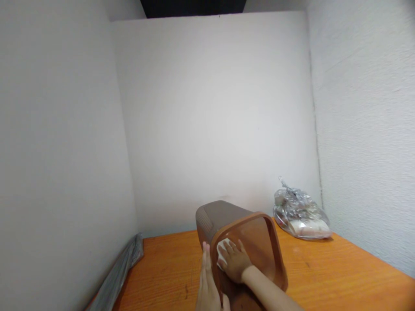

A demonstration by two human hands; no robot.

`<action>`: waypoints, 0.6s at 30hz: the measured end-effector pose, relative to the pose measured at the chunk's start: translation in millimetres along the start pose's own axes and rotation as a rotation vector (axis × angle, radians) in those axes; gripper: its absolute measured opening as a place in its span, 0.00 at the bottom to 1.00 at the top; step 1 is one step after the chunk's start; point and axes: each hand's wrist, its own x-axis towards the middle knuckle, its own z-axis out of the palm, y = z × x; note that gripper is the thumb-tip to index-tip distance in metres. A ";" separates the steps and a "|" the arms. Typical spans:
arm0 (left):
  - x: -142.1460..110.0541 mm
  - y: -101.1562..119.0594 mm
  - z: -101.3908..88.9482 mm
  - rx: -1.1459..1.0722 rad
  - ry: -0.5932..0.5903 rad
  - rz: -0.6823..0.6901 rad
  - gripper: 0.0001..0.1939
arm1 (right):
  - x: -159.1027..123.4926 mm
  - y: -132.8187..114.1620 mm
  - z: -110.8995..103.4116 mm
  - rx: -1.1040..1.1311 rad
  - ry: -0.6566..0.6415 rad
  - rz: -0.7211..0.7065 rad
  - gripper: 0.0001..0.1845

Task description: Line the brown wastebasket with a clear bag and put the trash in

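Note:
A brown plastic trash bin (pixel 227 216) lies on its side on the table, its square mouth turned toward me. My left hand (pixel 208 283) is at the left edge of the mouth, fingers straight along the outside and thumb by the rim, holding the bin. Inside the mouth, my right hand (pixel 235 261) presses a white cloth (pixel 221 249) against the left inner wall. Its fingers are spread over the cloth, and part of the cloth is hidden under them. The bin's bottom end faces away from me.
The bin rests on an orange wood-grain table (pixel 162 268). At the back right sits a knotted clear plastic bag (pixel 300 214) with items inside. A folded grey plastic sheet or bag (pixel 121 268) lies along the left edge. White walls (pixel 210 108) enclose the table at the back and sides.

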 end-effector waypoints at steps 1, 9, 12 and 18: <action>1.0 1.1 -2.1 -0.014 -0.007 0.000 0.46 | 1.5 2.7 -1.8 -0.001 0.000 0.008 0.19; 3.3 -10.3 -0.4 -0.019 -0.012 0.033 0.47 | -15.6 15.6 -3.7 -0.009 -0.097 0.013 0.19; 1.3 -13.2 -0.7 -0.030 -0.002 0.112 0.45 | -39.9 20.5 -2.4 0.004 -0.189 -0.010 0.21; 44.6 22.6 -58.7 0.133 -0.161 0.260 0.49 | -69.5 35.8 18.5 0.025 -0.195 -0.050 0.20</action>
